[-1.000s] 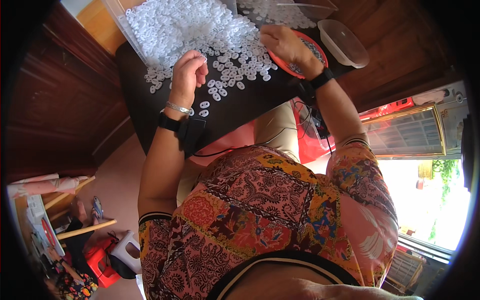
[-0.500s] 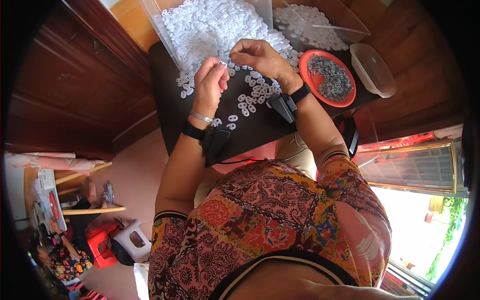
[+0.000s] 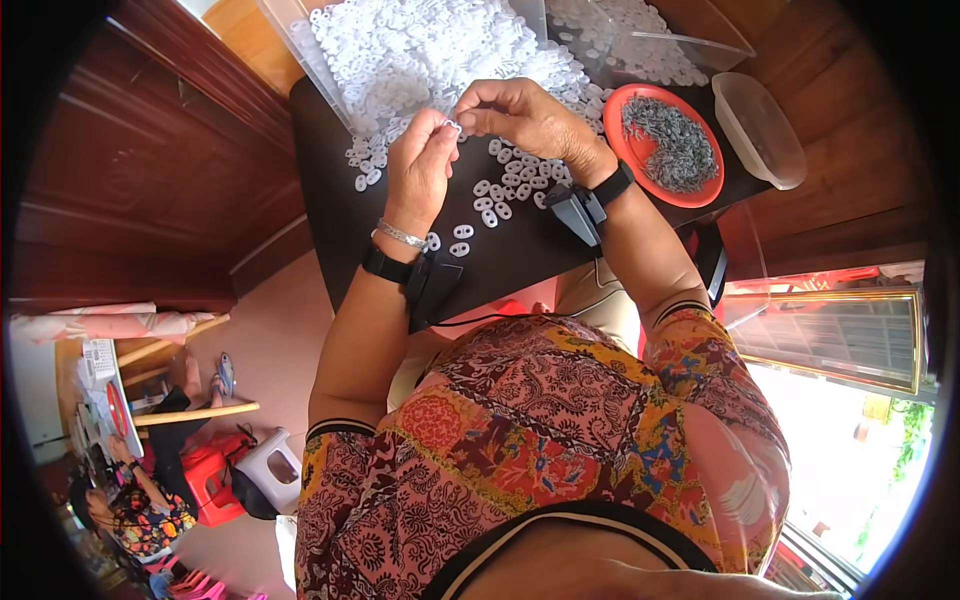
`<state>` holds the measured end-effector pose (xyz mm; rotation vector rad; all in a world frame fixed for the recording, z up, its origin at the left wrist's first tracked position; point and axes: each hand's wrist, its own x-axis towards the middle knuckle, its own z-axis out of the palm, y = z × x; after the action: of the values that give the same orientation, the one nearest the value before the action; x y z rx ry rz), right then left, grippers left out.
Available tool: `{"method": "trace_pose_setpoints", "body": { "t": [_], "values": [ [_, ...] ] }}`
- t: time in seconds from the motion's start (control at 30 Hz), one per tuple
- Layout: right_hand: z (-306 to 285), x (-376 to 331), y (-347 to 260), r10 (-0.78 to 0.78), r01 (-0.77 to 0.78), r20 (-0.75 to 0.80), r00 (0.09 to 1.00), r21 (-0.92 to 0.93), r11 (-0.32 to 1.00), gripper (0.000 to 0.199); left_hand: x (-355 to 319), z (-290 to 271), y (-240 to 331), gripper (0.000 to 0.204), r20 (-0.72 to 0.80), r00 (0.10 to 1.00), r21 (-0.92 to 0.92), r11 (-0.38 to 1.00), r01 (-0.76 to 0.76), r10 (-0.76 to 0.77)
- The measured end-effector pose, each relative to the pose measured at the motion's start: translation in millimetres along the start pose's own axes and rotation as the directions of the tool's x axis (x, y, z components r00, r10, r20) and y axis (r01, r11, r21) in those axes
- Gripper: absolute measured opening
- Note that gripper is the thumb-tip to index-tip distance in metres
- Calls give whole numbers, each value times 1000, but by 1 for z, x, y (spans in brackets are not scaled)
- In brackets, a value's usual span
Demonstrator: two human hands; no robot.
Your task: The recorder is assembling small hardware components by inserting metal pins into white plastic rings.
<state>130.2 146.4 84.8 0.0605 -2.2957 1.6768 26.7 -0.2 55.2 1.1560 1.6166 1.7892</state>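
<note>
red dish (image 3: 640, 100): round, holds small grey metal bits, at 1 o'clock
clear tub (image 3: 765, 130): translucent
white ring (image 3: 453, 125): pinched between left hand (image 3: 420, 170) and right hand (image 3: 525, 115) fingers
surface (image 3: 340, 220): dark, strewn with white plastic rings (image 3: 500, 190)

Paisley short sleeves, black wristbands, silver bracelet (image 3: 402, 236)

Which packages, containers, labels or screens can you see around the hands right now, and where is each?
Clear plastic bag: far left of the dark table, heaped with white plastic rings.
Clear tray: far right, holding more white rings.
Red round dish: right of the hands, filled with small grey metal parts.
Clear oval lid: beside the dish, at the table edge.
No labels or screens can be made out.
</note>
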Motion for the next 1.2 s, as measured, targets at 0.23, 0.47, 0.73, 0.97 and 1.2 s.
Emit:
{"method": "trace_pose_setpoints", "body": {
  "t": [0.23,0.47,0.73,0.97,1.2],
  "values": [
    [-3,-2,4,-32,22,-83,996,-116,993,14,0,1,-1,17,-2,1000,14,1000,-4,4],
    [-1,-2,5,-40,20,-82,996,-229,973,14,0,1,0,17,5,1000,53,999,-12,11],
    [4,-4,-2,-37,5,-88,995,-344,939,13,0,1,-13,19,-21,998,150,987,-61,65],
    [7,-8,-6,-105,59,-76,992,-458,887,12,-2,4,-8,18,17,985,367,916,-165,171],
    [8,-5,-2,-48,23,-40,998,-480,877,13,-1,-3,-13,17,27,997,271,960,-70,65]
  ]
}}
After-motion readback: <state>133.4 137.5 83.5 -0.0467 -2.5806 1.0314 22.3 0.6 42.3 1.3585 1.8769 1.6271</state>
